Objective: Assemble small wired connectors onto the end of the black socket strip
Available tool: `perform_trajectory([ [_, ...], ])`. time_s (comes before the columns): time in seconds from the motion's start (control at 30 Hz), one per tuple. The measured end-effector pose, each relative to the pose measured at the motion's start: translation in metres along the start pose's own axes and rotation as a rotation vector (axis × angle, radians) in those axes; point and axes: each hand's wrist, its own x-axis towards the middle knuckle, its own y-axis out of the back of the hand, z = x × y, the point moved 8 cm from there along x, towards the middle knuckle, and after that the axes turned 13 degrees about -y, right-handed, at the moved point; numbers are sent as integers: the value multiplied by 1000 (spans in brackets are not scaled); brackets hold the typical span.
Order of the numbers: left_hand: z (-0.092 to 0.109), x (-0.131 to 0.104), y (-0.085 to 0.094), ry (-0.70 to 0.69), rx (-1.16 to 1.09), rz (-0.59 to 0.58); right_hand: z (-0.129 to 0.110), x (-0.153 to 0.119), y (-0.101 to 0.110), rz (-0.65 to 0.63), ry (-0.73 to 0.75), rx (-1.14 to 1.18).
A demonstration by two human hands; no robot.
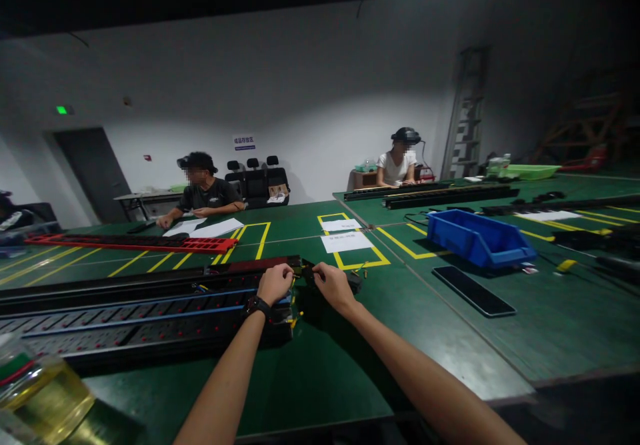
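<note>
My left hand, with a black watch on its wrist, lies over the right end of a long black slatted assembly with blue strips and red dots. Its fingers are pinched together, and what they grip is hidden. Just to the right, my right hand is closed on a small black part close to the assembly's end. Yellow bits stick out from that end below the hands. A darker block sits beside my right hand.
A blue bin and a phone lie to the right. White papers are ahead. A bottle of yellow liquid stands near left. Behind it lies a red rail. Two people sit across the green table.
</note>
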Motion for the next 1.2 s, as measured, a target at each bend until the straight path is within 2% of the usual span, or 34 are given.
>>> perform_trajectory([
  [0.13, 1, -1, 2, -5, 3, -2, 39, 16, 41, 218, -155, 260],
  [0.23, 3, -2, 2, -10, 17, -13, 84, 22, 75, 378, -335, 335],
  [0.3, 5, -2, 2, -12, 34, -28, 117, 23, 91, 439, -488, 335],
  [0.43, 10, -3, 2, -7, 71, -51, 169, 19, 104, 481, -724, 359],
  [0.53, 10, -4, 2, -5, 79, -47, 191, 16, 102, 484, -836, 382],
  [0.67, 9, -4, 3, -22, 69, -35, 199, 17, 96, 437, -853, 389],
  [0.87, 8, -1, 1, -61, 84, -48, 197, 21, 93, 362, -825, 329],
  [1.07, 14, -3, 2, -48, 148, -55, 181, 33, 80, 161, -663, 119],
  [1.2, 20, -6, 7, -14, 184, -28, 182, 38, 68, 4, -614, 4],
])
